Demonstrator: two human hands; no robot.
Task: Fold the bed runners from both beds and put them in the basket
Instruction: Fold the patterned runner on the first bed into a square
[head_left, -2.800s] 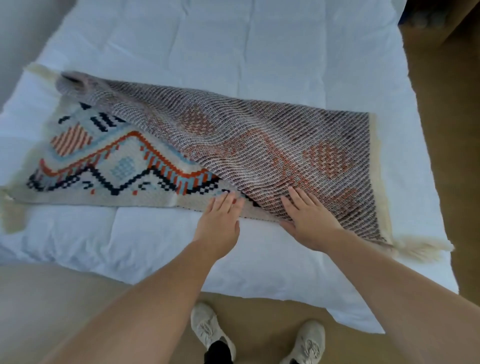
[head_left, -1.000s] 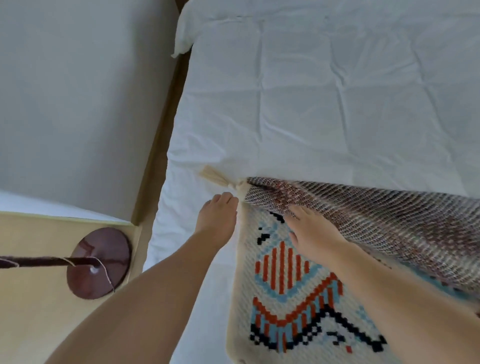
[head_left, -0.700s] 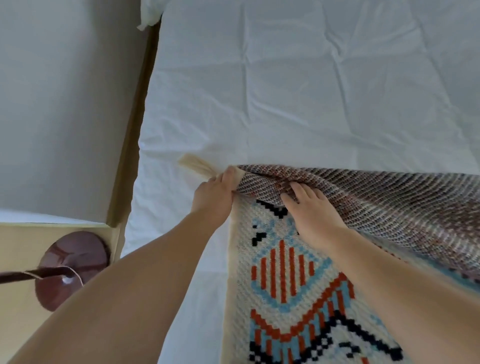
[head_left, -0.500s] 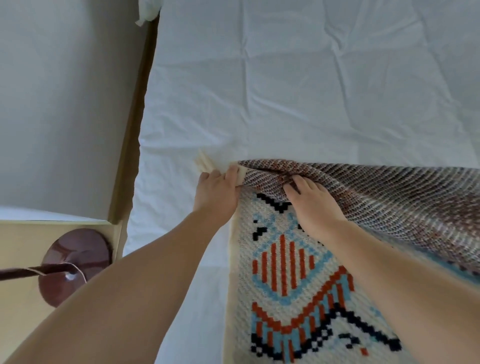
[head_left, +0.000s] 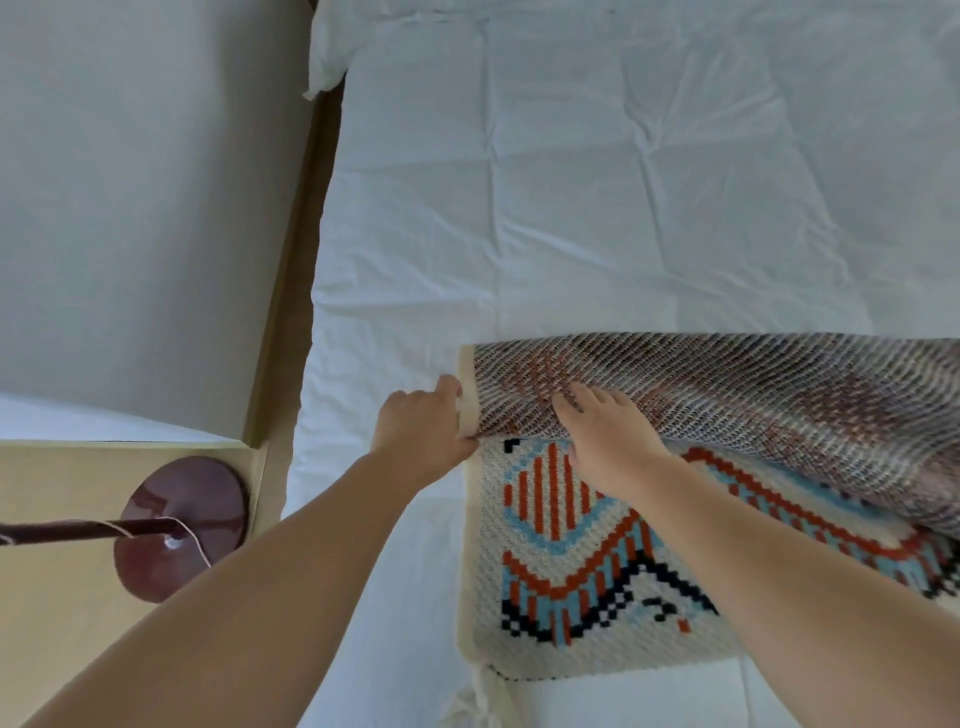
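Well, the runner (head_left: 753, 415) lies half-folded along the bed's (head_left: 623, 208) near edge. The left hand (head_left: 421, 431) pinches its cream end, and the right hand (head_left: 610, 436) presses flat on its turned-over half. More folding and the basket seem to remain.

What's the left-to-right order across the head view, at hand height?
lamp base → left hand → right hand → bed runner, its folded-over layer running on to the right edge
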